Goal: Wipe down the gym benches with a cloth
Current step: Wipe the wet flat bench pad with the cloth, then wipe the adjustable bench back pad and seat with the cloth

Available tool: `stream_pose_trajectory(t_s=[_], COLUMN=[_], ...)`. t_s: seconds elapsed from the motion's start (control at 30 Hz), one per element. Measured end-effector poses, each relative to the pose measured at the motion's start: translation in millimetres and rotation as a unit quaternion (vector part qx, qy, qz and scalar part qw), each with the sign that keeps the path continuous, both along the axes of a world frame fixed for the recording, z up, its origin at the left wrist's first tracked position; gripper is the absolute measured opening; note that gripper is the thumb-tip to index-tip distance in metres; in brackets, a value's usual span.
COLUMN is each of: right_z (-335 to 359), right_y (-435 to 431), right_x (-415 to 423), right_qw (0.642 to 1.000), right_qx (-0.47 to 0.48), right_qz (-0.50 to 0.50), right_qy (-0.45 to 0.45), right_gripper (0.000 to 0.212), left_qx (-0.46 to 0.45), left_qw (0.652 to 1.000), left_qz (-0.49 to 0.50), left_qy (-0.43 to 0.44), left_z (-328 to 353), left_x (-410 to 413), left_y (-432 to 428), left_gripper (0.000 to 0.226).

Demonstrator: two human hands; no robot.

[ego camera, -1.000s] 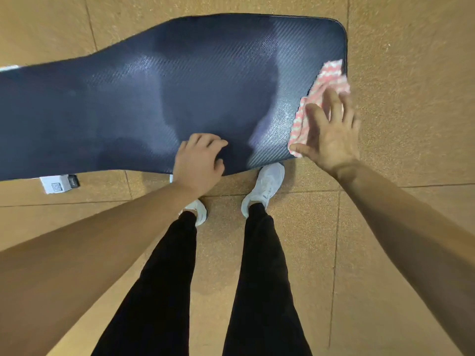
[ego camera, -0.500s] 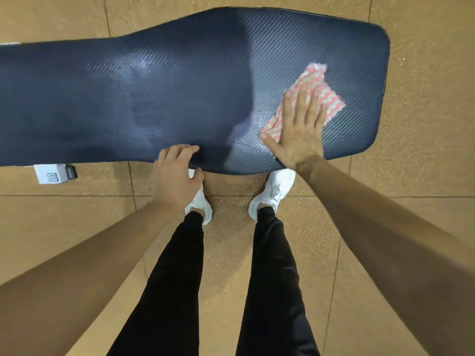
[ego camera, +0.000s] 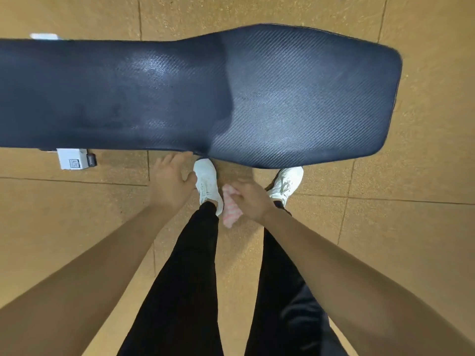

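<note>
A long dark blue padded bench (ego camera: 295,98) with a woven texture runs across the upper half of the view, its wider end at the right. My right hand (ego camera: 253,200) is off the bench, below its near edge, shut on a pink and white striped cloth (ego camera: 231,209) that hangs blurred between my legs. My left hand (ego camera: 173,179) hovers just below the bench's near edge with its fingers apart, holding nothing. Nothing lies on the bench top.
My white shoes (ego camera: 207,182) stand on tan floor tiles (ego camera: 411,240) right against the bench's near edge, black trousers below. A white bench foot with a label (ego camera: 73,159) sticks out under the bench at the left.
My right hand pulled the cloth off the bench top and down toward my legs, gripping it. My left hand let go of the bench edge and dropped just below it.
</note>
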State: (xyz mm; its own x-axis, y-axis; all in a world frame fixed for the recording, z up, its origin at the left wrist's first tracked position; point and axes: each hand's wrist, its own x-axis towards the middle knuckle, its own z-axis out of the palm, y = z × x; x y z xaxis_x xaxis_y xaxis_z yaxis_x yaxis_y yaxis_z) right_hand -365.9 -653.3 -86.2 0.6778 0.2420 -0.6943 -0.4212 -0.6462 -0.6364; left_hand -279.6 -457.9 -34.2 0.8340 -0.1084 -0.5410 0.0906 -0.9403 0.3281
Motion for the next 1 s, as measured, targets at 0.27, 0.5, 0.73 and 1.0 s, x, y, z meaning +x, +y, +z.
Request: stream_pose_trajectory(t_s=[0.27, 0.5, 0.73, 1.0], right_z=[125, 226, 296, 362], right_y=[-29, -80, -186, -337], right_x=[-6, -33, -98, -157], right_qw=[0.922, 0.870, 0.842, 0.866], right_qx=[0.116, 0.176, 0.164, 0.133], right_qz=[-0.368, -0.460, -0.511, -0.469], right_qy=[0.019, -0.019, -0.062, -0.112], right_gripper=[0.010, 0.020, 0.011, 0.042], left_qx=[-0.144, -0.232, -0.228, -0.308], left_qw=[0.979, 0.950, 0.950, 0.936], left_qz=[-0.017, -0.154, -0.101, -0.013], left_qy=[0.140, 0.142, 0.187, 0.171], left_z=[81, 175, 242, 300], left_x=[-5, -25, -78, -143], left_y=[-31, -112, -222, -376], left_gripper=[0.046, 0.044, 0.029, 0.026])
